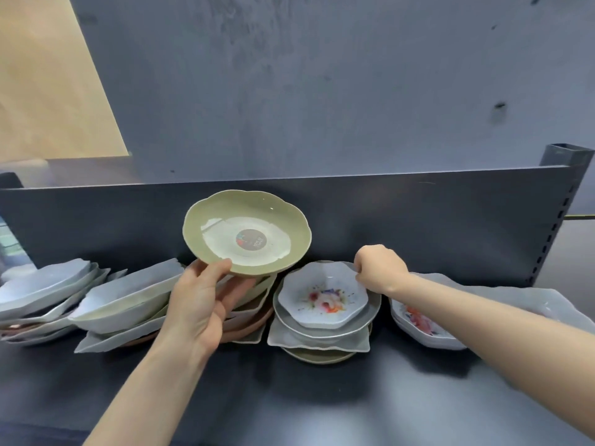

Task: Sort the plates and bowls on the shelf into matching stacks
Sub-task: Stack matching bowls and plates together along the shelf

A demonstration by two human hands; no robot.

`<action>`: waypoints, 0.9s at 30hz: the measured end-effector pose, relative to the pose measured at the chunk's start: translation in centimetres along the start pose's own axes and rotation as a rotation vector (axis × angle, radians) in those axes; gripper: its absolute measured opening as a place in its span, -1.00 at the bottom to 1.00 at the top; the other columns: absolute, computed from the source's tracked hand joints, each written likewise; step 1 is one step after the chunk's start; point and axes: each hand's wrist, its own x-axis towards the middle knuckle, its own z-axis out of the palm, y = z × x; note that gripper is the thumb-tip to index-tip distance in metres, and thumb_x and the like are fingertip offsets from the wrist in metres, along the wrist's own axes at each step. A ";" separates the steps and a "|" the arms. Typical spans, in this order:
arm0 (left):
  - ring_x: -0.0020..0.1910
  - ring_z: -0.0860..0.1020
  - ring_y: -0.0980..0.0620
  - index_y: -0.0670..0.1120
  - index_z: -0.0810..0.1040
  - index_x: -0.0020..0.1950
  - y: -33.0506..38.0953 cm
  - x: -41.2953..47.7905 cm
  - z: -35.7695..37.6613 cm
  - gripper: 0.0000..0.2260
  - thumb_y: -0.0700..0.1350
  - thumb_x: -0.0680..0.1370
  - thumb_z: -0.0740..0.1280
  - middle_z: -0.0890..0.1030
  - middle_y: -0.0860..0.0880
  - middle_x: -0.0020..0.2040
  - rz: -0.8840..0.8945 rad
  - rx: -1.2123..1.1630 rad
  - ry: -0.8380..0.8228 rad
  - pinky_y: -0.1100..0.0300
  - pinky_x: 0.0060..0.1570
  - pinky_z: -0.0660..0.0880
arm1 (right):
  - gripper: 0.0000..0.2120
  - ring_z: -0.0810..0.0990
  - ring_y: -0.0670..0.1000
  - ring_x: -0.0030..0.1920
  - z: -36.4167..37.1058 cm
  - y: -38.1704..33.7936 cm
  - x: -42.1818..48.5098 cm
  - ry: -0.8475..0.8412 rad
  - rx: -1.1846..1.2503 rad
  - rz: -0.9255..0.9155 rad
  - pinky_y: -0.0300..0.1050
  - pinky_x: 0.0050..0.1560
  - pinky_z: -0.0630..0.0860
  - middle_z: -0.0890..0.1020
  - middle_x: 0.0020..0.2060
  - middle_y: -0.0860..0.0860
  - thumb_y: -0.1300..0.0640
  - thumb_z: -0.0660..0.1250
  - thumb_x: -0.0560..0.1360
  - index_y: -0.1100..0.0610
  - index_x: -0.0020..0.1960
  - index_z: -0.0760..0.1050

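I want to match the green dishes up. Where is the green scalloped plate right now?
In the head view, centre-left: the left hand holds the green scalloped plate up, tilted, above the mixed stack.

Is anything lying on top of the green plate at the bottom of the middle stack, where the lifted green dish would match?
Yes. The green plate lies under a square grey plate, a round grey plate and the floral bowl, which the right hand grips. The left hand holds the green dish above.
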 end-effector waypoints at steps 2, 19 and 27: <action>-0.27 0.70 0.03 -0.24 0.43 0.33 0.5 0.5 -0.6 -0.67 -0.34 0.56 0.24 0.60 -0.13 0.15 -0.017 -0.011 -0.021 0.02 -0.17 0.64 | -0.83 0.50 0.15 -0.26 0.5 -0.6 0.0 -0.004 -0.039 0.040 -0.16 -0.33 0.37 0.63 -0.18 0.16 0.42 0.20 0.32 0.28 -0.18 0.53; -0.16 0.68 -0.02 -0.22 0.47 0.24 -1.2 2.6 1.2 -0.75 -0.31 0.57 0.24 0.61 -0.16 0.09 -0.193 -0.025 -0.236 0.17 -0.29 0.63 | -0.75 0.67 0.09 -0.37 -8.0 9.6 -6.9 0.415 0.560 0.556 -0.13 -0.29 0.64 0.69 -0.27 0.15 0.46 0.29 0.34 0.19 -0.25 0.66; -0.03 0.62 -0.11 -0.25 0.45 0.25 -2.3 1.4 3.2 -0.75 -0.31 0.57 0.23 0.57 -0.23 0.15 -0.185 0.009 -0.213 0.16 -0.29 0.64 | -0.81 0.66 0.09 -0.39 -5.9 16.1 -7.2 0.344 0.523 0.672 -0.02 -0.20 0.66 0.68 -0.29 0.16 0.44 0.35 0.33 0.23 -0.19 0.66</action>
